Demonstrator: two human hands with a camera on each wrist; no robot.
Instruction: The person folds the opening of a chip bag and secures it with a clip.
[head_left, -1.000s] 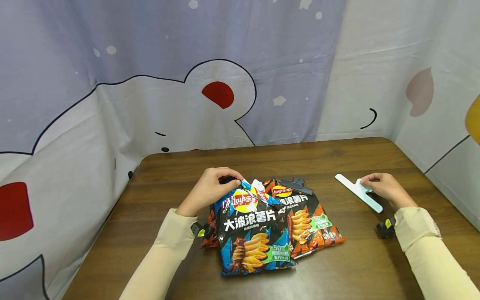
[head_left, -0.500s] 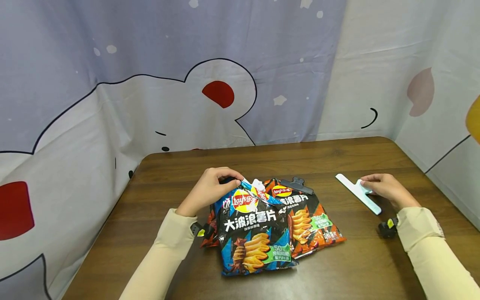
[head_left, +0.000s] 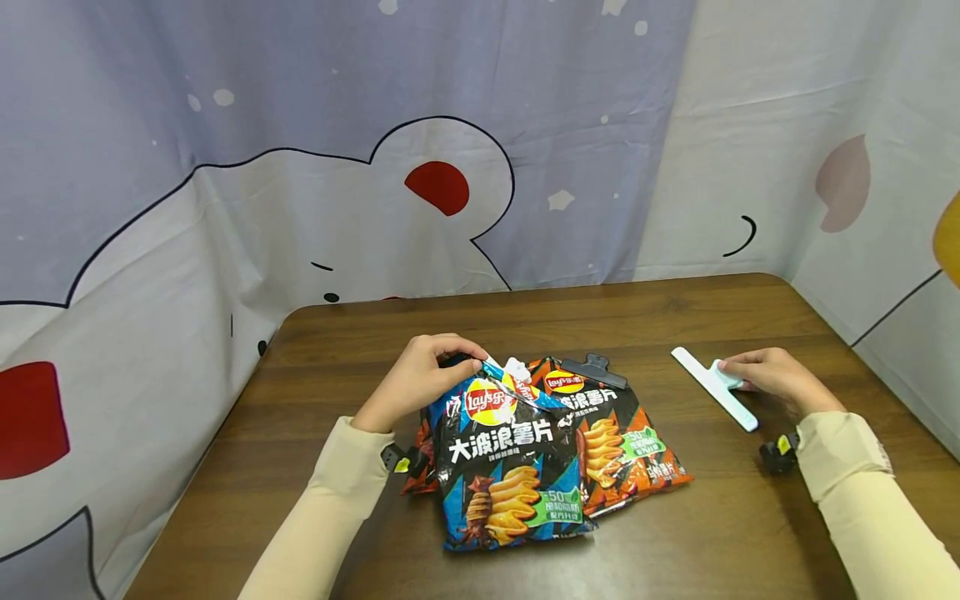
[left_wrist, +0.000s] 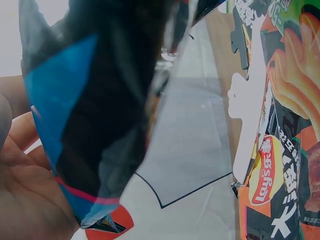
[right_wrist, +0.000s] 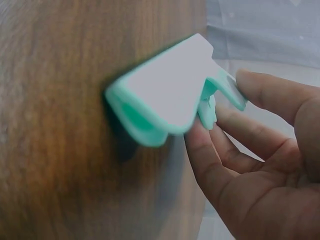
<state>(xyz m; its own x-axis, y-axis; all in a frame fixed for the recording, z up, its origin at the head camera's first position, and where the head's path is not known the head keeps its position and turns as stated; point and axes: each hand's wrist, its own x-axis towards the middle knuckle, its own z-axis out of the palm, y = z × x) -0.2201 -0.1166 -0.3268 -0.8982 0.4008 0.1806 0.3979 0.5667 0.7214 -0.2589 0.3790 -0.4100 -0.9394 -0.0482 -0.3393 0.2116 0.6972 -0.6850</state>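
Left hand [head_left: 411, 379] sits at the top left corner of the blue Lay's chip bag [head_left: 504, 454], fingers curled over and pinching the bag's crumpled top edge. In the left wrist view the palm [left_wrist: 22, 200] lies against the blue-and-black foil [left_wrist: 95, 115], which fills most of that picture

The blue bag lies flat near the middle of the wooden table [head_left: 675, 312], overlapping an orange Lay's chip bag [head_left: 626, 446] on its right. The orange bag's top is closed by a black bag clip [head_left: 592, 369]. A further red-orange bag corner [head_left: 417, 467] shows under the blue bag's left side; how much of it is there cannot be told

Right hand [head_left: 780, 379] is well apart from the bags, at the right side of the table. Its fingertips [right_wrist: 250, 82] pinch the lever end of a mint-green bag sealing clip [head_left: 716, 387]; thumb below, forefinger above, seen close in the right wrist view [right_wrist: 165, 97]. The clip's long bar rests on the table, angled away toward the far left. Whether the clip's bars are parted cannot be told

Behind the table hangs a cartoon-print cloth backdrop [head_left: 300, 167]
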